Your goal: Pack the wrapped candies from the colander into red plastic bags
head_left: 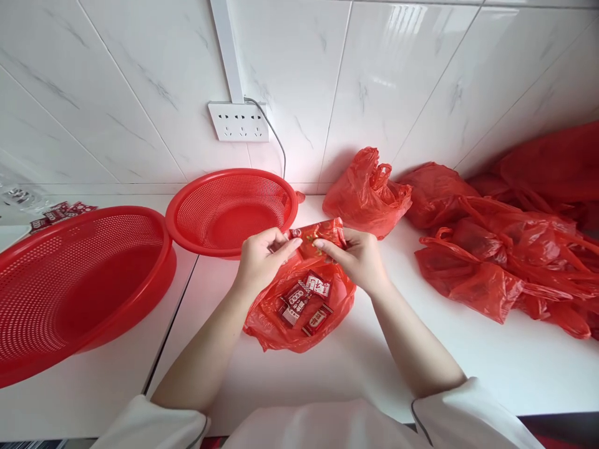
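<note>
Between both hands is a shiny red packet [311, 240] with gold print, held just above an opened red plastic bag [339, 302]. My left hand [266, 252] pinches the packet's left end with thumb and fingers. On its right side, my right hand [358, 252] grips it, the thumb lying across the front. Several small wrapped snack packets [296, 296] in red, brown and white lie inside the opened bag. What print the held packet carries is too small to read.
Two red perforated baskets, a large one [161, 274] and a smaller one [287, 218], stand to the left. A tied red bag [365, 199] sits by the wall, with several filled red bags [496, 249] heaped at right. A socket panel [238, 122] with a grey cable is on the wall.
</note>
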Motion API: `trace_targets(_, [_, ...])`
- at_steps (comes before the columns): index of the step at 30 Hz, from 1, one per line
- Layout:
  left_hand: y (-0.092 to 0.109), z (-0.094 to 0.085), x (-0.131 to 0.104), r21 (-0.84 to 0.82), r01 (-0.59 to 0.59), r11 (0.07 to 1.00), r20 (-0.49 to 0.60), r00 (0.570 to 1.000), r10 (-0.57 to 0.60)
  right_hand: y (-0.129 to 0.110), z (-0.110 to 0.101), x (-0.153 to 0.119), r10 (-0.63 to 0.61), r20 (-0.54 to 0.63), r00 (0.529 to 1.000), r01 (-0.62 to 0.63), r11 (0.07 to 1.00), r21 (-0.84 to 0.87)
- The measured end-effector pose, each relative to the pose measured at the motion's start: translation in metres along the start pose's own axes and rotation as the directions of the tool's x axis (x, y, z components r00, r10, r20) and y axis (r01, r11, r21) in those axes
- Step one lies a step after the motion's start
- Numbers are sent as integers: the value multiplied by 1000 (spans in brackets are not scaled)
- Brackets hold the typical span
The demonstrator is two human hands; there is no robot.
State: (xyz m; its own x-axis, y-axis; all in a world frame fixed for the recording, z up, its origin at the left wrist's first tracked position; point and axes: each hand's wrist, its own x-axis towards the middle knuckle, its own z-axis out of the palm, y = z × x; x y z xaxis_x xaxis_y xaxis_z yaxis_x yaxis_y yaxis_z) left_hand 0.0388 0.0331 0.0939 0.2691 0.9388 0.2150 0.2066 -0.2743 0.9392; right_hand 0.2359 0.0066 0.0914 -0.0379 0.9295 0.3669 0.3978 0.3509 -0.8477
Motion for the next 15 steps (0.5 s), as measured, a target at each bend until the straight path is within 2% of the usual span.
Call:
trace_targets(1, [-1,1,1,1,58,998,-15,998,-58,3,4,1,-30,-67,997,23,995,-97])
trace_targets(3, [0,4,1,-87,146,985,101,985,-137,7,10,2,-116,-99,988,89,967,-240])
trace_targets(5, [4,7,1,-235,181,955,249,961,-121,5,13,1,-186,17,982,183,944,-275])
trace_targets(6, [5,8,0,-296,182,938,270,958,-101,3,13,0,-205,105,973,226,937,-266])
trace_targets(8, [6,10,0,-368,197,909,222,968,-120,-3,10,-3,-225,246,943,281,933,-226])
trace_targets(9, [6,10,0,-382,222,897,180,970,-163,-6,8,-4,-225,270,936,283,938,-198])
trace_targets(11, [6,9,-1,-394,287,873,135,958,-254,-9,3,-3,-195,193,962,225,963,-148])
trace_targets(13, [9,8,-2,-404,339,850,170,940,-294,-8,0,-1,-112,19,993,114,984,-135])
trace_targets(14, [11,7,-3,-402,352,845,203,934,-293,-6,0,1,-63,-37,997,58,989,-137])
trace_targets(15, [13,6,-4,-395,359,846,237,929,-283,-4,-1,2,-18,-39,999,13,991,-137])
